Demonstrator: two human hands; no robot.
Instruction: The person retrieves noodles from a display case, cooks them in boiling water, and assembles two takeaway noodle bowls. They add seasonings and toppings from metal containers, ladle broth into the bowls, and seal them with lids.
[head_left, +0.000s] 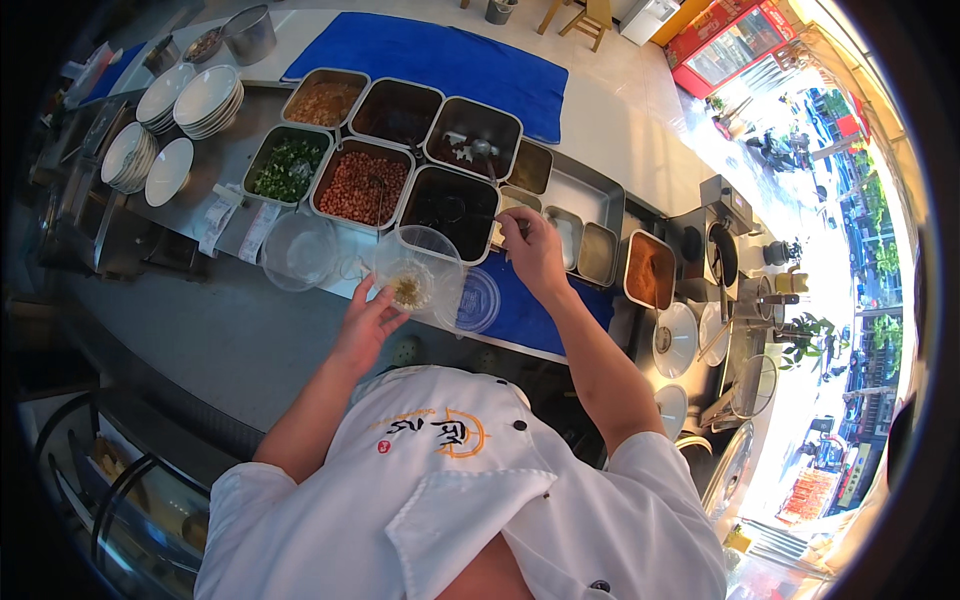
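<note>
My left hand (366, 326) grips the near side of a clear plastic bowl (442, 251), with fingertips at its wall. A small heap of greenish-brown seasoning (407, 291) and some white granules lie in the bottom. My right hand (534, 251) pinches the end of a thin dark handle, which reaches over a steel pan of dark sauce (439, 199); its far end is hard to make out against the sauce. Left of the held bowl stands another clear plastic bowl (300, 251). A round clear lid (474, 300) rests on a blue cloth (555, 319) just right of the held bowl.
Steel pans of chopped greens (287, 169), peanuts (360, 187) and a brown topping (321, 103) stand beyond my hands. Red-orange powder (651, 270) fills a pan at right. White bowls (206, 101) are stacked far left, paper slips (219, 219) nearer. A wok burner (720, 247) sits right.
</note>
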